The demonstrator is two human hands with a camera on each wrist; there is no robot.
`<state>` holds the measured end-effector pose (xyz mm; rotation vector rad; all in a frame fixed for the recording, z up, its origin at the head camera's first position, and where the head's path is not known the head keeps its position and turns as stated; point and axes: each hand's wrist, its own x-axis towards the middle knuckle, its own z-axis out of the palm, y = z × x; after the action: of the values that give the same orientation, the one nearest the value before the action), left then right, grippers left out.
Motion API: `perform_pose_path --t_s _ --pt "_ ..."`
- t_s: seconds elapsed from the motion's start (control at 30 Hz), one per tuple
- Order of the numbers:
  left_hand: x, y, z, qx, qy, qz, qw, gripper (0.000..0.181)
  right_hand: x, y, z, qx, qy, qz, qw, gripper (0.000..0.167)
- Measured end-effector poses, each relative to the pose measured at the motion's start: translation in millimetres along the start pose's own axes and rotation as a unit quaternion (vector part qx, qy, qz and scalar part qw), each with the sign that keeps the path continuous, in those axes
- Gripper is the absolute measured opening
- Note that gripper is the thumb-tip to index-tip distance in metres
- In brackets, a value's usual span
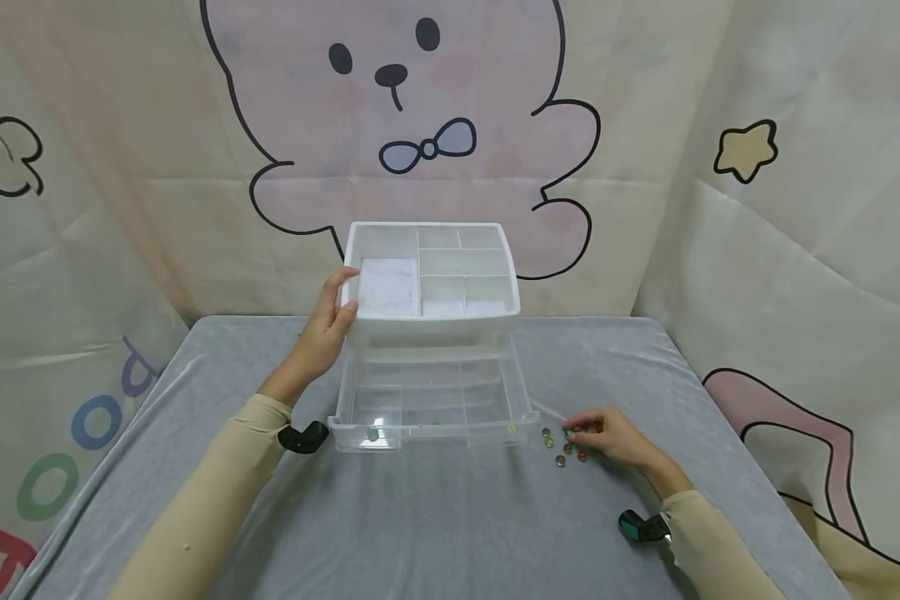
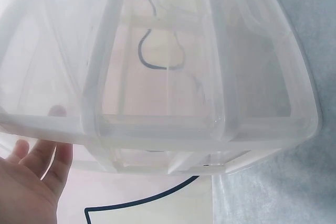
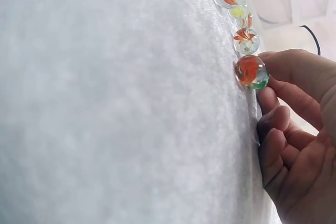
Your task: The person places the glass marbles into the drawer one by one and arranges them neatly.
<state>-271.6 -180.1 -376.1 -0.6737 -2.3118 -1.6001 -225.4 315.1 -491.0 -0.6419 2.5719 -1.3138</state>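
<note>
A white plastic storage box (image 1: 431, 312) with a compartmented top stands on the table, its clear divided drawer (image 1: 431, 432) pulled out toward me. My left hand (image 1: 322, 337) grips the box's left side near the top; in the left wrist view, fingers (image 2: 63, 156) lie at its translucent edge. Small marbles show in the drawer's front compartments, one at the left (image 1: 372, 434) and a yellowish one (image 1: 512, 429) at the right. Right of the drawer, my right hand (image 1: 611, 435) pinches a green marble (image 1: 567, 432) low over the cloth. An orange-swirled marble (image 3: 249, 71) partly hides it in the right wrist view.
Several loose glass marbles, among them a reddish one (image 1: 560, 461) and a yellow-green one (image 1: 550, 442), lie between the drawer and my right hand. Grey cloth (image 1: 450, 525) covers the table. A printed curtain (image 1: 615, 208) hangs behind and at both sides.
</note>
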Motion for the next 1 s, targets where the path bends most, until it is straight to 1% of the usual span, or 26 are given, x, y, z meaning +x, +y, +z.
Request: perform_pose_path --t_s 0.1,0.3,0.5,0.73,1.0 --pt "0.0 -0.7 -0.6 -0.003 0.002 0.001 1.0000 0.045 0.3 -0.7 0.2 0.009 -0.008 -0.011 0.9999 0.020" --pt "0.0 -0.4 -0.7 -0.006 0.000 0.000 1.0000 0.045 0.8 -1.7 0.4 0.024 -0.017 -0.010 0.9995 0.019" --pt "0.2 0.2 -0.2 -0.008 0.001 -0.001 1.0000 0.045 -0.1 -2.6 0.9 0.019 -0.003 -0.004 0.9998 0.018" --pt "0.2 0.6 0.4 0.002 0.002 -0.003 1.0000 0.045 -2.2 -3.6 -0.1 0.037 0.001 0.006 0.9993 0.019" --pt "-0.9 0.7 0.0 0.002 0.003 -0.002 1.0000 0.046 -4.0 -2.8 0.4 0.043 0.013 0.009 0.9989 0.020"
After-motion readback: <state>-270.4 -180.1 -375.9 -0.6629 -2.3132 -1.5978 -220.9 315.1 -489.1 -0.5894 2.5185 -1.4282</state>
